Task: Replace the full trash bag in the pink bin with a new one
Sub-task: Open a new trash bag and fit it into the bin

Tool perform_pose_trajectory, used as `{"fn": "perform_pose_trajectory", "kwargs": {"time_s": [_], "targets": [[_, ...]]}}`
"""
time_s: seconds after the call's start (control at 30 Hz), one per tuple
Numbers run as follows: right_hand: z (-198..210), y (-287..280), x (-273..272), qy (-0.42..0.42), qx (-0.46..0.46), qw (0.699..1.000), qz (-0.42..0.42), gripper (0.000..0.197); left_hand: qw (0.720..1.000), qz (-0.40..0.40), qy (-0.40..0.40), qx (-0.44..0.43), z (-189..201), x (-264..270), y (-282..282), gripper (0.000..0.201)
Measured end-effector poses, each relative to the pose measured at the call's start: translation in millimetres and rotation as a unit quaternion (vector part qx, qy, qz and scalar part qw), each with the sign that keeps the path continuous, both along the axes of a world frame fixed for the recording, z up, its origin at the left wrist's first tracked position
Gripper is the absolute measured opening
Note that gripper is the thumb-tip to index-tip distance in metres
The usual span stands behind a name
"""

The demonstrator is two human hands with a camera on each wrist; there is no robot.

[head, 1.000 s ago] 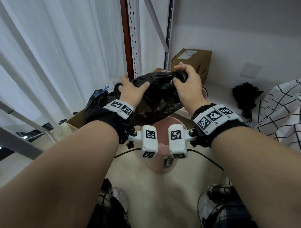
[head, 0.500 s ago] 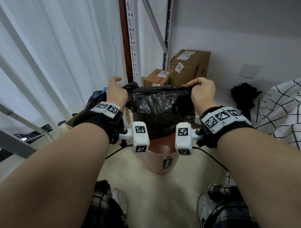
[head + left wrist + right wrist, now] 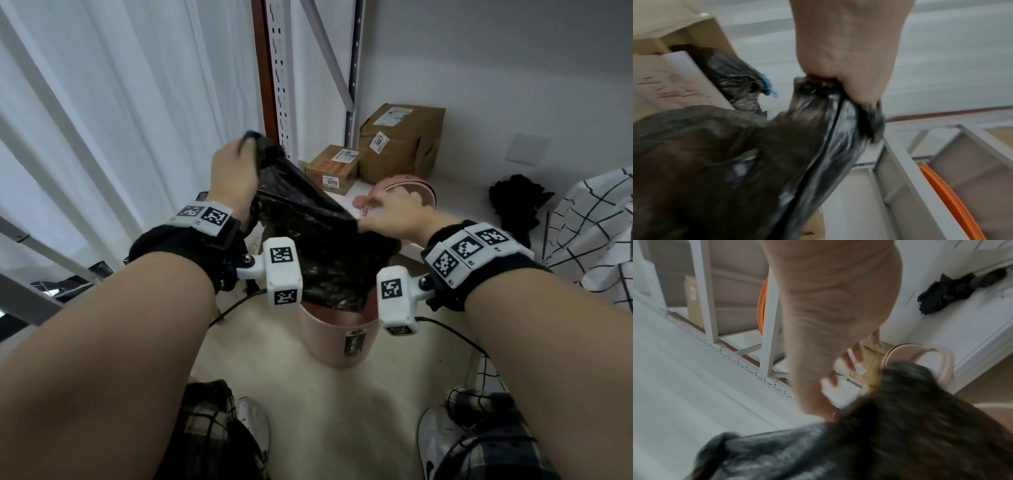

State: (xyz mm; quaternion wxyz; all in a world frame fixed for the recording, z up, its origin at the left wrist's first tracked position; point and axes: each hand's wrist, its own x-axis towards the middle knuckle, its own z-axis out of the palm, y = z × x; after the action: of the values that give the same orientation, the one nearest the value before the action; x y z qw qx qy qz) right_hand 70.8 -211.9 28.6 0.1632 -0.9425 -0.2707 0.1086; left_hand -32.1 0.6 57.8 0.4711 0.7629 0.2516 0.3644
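The left hand is clenching the gathered edge of the black trash bag above the pink bin, the right hand is pinching its right edge, and the film is looking soft, light and slippery.

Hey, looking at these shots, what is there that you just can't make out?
- Inside of the pink bin: head view, covered by the black bag.
- Right hand grip on the bag: motion-blurred in the right wrist view.
- Left hand fingertips: buried in bunched plastic.
- Bin label text: too small.
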Motion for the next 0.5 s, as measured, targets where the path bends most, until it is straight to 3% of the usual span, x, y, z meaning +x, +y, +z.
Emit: {"fn": "perform_pose_trajectory", "kwargs": {"time_s": [0.03,0.1,0.17,0.23,0.3,0.4,0.43,0.5], "targets": [[7.1,2.8,-6.6,0.045,0.105,0.993,0.020,0.073,0.997,-0.069,0.019,0.004,4.7,-0.5,-7.3,0.031],[18.6,12.8,-16.7,0.122,0.306,0.941,0.082,0.092,0.979,-0.192,0.072,-0.011,16.3,-3.3,-25.6,0.021],[23.5,22.5,-21.9,0.173,0.367,0.903,0.145,0.103,0.950,-0.289,0.103,-0.053,24.8,-4.7,-38.1,0.023],[22.9,28.6,-26.1,0.193,0.366,0.893,0.177,0.106,0.933,-0.336,0.123,-0.043,28.2,-6.1,-43.4,0.028],[17.4,30.0,-24.8,0.124,0.354,0.914,0.157,0.087,0.923,-0.354,0.153,-0.003,29.5,-6.9,-41.5,0.025],[12.0,24.0,-16.9,-0.028,0.299,0.952,0.062,0.021,0.907,-0.306,0.208,0.201,26.8,-6.6,-30.7,0.025],[12.5,19.9,-14.0,-0.067,0.263,0.962,0.029,0.009,0.903,-0.258,0.214,0.270,24.7,-6.4,-26.0,0.022],[13.5,9.8,-10.1,-0.122,0.195,0.973,-0.010,0.004,0.907,-0.177,0.218,0.315,20.1,-9.2,-18.1,0.014]]}}
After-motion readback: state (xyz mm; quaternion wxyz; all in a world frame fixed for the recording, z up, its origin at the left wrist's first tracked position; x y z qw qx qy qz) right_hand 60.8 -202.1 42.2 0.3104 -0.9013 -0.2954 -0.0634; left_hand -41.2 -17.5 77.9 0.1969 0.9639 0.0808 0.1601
